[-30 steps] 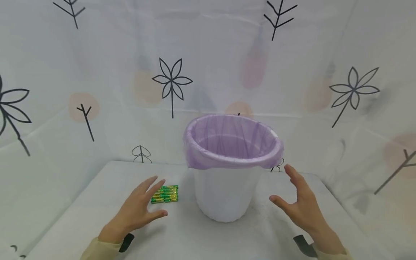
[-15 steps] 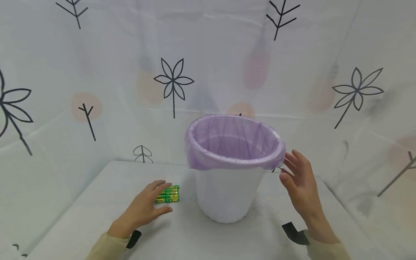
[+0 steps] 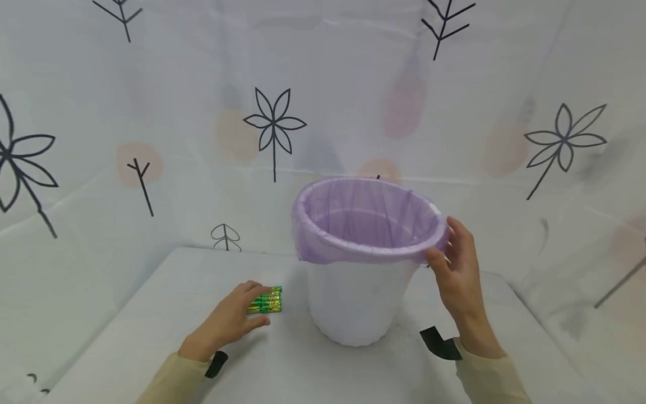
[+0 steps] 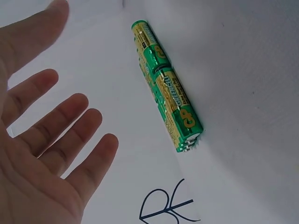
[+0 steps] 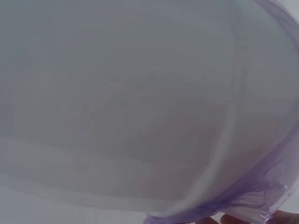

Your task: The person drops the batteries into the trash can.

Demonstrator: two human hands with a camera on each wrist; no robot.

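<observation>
A white trash bin [image 3: 357, 306], lined with a purple trash bag [image 3: 353, 255], stands upright on the table. The bag is folded over the rim. My right hand [image 3: 461, 275] is at the right side of the rim, thumb in front and fingers curled round the far side, holding the folded bag; in the right wrist view its fingertips [image 5: 280, 218] meet the bag's lower edge. To the left, my left hand [image 3: 227, 314] hovers with loosely bent fingers beside several green and gold batteries [image 3: 272, 300], partly covering them. In the left wrist view the batteries [image 4: 175, 100] sit apart from the fingers.
The bin stands on a white-covered table [image 3: 343, 376]. Behind and around it hangs a pale curtain [image 3: 323, 84] printed with plant drawings. Black straps [image 3: 440, 343] circle the wrists.
My right hand has moved up and left from beside the bin to the bag-covered rim. The left hand has shifted right and slightly closer over the batteries. The bin stays put.
</observation>
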